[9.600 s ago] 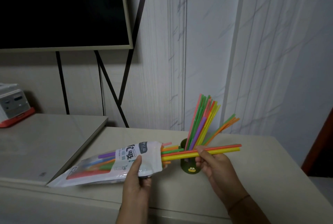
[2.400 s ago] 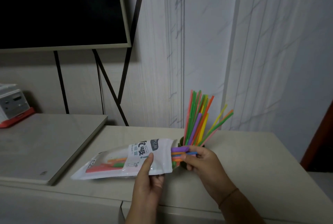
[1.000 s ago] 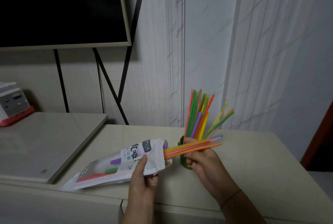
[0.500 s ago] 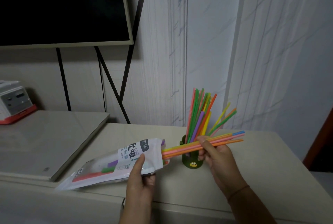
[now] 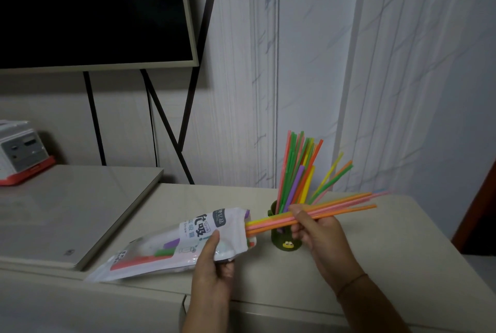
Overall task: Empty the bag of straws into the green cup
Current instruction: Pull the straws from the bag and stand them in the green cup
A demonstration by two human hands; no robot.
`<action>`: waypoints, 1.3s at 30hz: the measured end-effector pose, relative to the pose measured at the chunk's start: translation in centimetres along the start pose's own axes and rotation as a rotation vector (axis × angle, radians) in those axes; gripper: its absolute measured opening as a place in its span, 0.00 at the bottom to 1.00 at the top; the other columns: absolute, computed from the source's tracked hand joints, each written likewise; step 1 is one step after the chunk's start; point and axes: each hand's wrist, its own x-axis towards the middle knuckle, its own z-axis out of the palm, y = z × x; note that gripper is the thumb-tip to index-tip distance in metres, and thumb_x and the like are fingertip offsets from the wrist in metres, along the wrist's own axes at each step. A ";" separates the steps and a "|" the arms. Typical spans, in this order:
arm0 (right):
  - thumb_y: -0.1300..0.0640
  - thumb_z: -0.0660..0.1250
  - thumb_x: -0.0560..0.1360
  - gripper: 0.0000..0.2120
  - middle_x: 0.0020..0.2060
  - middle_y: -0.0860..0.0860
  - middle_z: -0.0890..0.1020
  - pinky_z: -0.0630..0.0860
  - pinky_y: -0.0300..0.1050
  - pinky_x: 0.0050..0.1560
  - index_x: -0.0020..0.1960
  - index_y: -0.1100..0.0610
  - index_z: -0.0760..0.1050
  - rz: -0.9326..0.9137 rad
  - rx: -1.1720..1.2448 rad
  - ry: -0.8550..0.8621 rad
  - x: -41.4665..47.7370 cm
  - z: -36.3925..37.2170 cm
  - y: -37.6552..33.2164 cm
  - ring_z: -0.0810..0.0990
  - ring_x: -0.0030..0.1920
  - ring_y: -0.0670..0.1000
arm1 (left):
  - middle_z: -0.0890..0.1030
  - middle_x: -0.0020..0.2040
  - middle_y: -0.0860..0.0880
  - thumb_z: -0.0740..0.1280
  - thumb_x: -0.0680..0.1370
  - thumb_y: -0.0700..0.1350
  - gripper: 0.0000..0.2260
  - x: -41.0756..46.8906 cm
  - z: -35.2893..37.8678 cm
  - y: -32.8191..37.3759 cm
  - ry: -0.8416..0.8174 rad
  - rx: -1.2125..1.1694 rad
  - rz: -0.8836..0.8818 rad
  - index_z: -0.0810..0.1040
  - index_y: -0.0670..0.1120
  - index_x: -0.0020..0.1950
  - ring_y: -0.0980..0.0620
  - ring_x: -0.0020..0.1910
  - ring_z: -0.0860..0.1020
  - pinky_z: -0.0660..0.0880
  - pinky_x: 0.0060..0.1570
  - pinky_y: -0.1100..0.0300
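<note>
My left hand [image 5: 212, 263] grips the white printed straw bag [image 5: 188, 241] near its open mouth, the bag lying tilted on the cream counter. A few straws remain inside it. My right hand [image 5: 319, 230] is shut on a bunch of pink, yellow and orange straws [image 5: 332, 206], held almost level; their left ends are still in the bag's mouth. Behind that hand stands the small green cup [image 5: 281, 241], which holds several upright straws [image 5: 298, 171] fanned out in many colours.
A raised flat slab [image 5: 67, 212] covers the counter's left part. A white and red device [image 5: 21, 153] sits at the far left. A dark screen [image 5: 91, 10] on black legs stands behind, and a pale wall is close behind the cup.
My right hand has drawn the bunch of straws further right out of the bag. The bag and my left hand have hardly moved.
</note>
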 end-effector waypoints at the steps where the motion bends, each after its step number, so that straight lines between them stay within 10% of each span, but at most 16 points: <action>1: 0.64 0.65 0.75 0.06 0.22 0.52 0.76 0.74 0.39 0.29 0.41 0.65 0.79 -0.005 -0.003 0.020 0.4 -0.5 -0.4 0.74 0.26 0.49 | 0.82 0.53 0.45 0.65 0.76 0.32 0.20 0.2 -0.2 0.2 0.001 0.008 0.009 0.71 0.45 0.67 0.51 0.35 0.85 0.78 0.23 0.59; 20: 0.63 0.66 0.74 0.06 0.28 0.56 0.76 0.76 0.32 0.26 0.40 0.61 0.78 -0.169 -0.169 0.242 4.1 -5.6 -3.5 0.75 0.21 0.42 | 0.82 0.52 0.46 0.66 0.76 0.32 0.18 0.4 -0.1 0.1 0.004 0.022 0.006 0.73 0.46 0.64 0.53 0.35 0.85 0.80 0.27 0.59; 39: 0.59 0.65 0.75 0.04 0.29 0.53 0.77 0.73 0.39 0.32 0.43 0.60 0.75 -0.009 -0.609 0.075 7.4 -2.6 0.1 0.76 0.30 0.50 | 0.83 0.51 0.46 0.67 0.75 0.33 0.17 -0.2 0.2 -0.3 0.004 0.066 -0.016 0.74 0.46 0.62 0.52 0.35 0.85 0.81 0.28 0.56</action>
